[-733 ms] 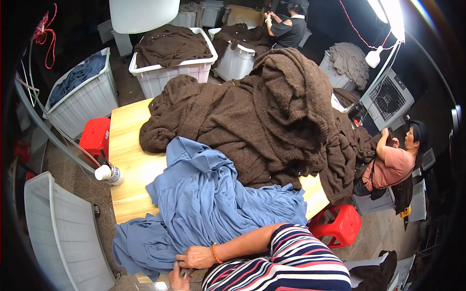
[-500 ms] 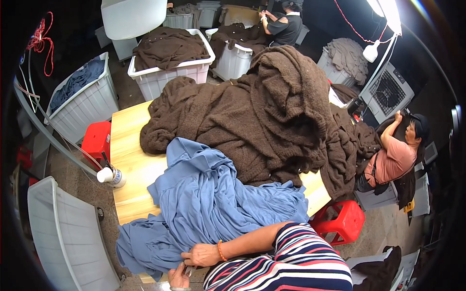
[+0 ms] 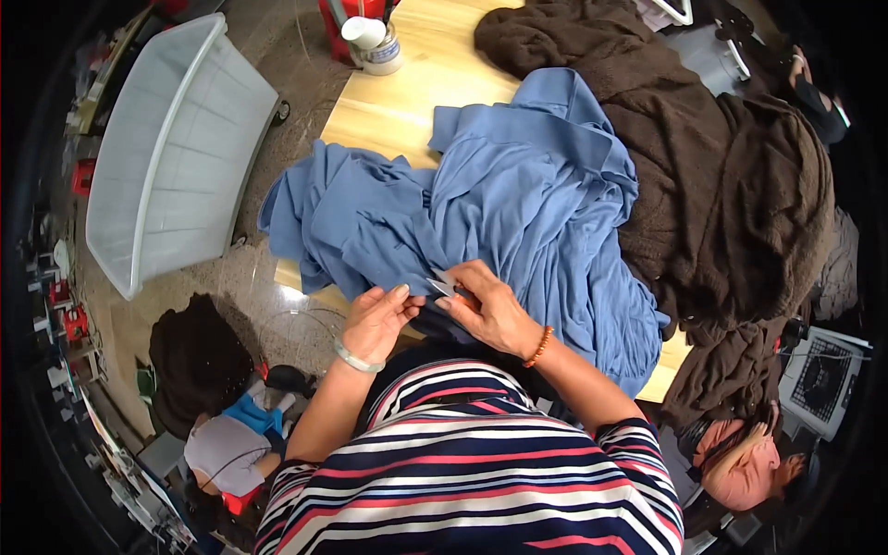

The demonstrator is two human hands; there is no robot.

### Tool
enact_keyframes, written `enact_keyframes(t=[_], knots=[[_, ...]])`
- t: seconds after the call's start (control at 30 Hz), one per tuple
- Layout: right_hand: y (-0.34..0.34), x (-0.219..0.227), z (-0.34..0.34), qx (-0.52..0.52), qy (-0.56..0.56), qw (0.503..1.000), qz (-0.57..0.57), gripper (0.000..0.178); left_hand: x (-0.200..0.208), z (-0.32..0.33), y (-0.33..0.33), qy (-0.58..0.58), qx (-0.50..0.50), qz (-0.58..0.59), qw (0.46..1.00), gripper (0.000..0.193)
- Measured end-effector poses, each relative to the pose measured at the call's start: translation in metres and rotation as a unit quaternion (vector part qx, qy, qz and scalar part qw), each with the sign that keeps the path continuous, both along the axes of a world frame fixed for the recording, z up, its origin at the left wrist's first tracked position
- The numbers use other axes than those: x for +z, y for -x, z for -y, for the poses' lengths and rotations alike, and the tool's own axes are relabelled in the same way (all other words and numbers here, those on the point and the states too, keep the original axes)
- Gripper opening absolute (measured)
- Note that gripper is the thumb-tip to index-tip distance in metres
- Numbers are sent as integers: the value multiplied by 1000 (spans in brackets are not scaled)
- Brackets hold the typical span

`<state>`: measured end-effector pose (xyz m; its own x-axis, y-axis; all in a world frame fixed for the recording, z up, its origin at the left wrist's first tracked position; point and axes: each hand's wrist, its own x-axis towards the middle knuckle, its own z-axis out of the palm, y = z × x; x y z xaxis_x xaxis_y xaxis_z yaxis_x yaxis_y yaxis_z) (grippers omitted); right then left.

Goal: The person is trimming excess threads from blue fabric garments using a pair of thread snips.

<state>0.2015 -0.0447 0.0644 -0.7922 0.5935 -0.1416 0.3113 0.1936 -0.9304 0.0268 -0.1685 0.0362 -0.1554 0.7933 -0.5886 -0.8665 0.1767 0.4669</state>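
- Pale wood-grained table [image 3: 444, 55] fills the middle of a crowded workroom, dark brown fuzzy fabric [image 3: 721, 203] heaped at its far right.
- Crumpled blue thin-knit garment [image 3: 536, 185] lies across the table's near side.
- Left hand [image 3: 375, 324] pinches the garment's near edge, thumb and fingertips together.
- Right hand [image 3: 487, 305] is clamped around small metal-bladed snips [image 3: 440, 286], blades just beside the left fingertips.
- Light grey plastic bin [image 3: 203, 157] stands at left.
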Motion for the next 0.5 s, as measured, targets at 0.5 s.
enact_keyframes(t=[0.5], knots=[[-2,5,15,68,-84,993,54,25,18,3,-16,-15,21,5,1000,7]])
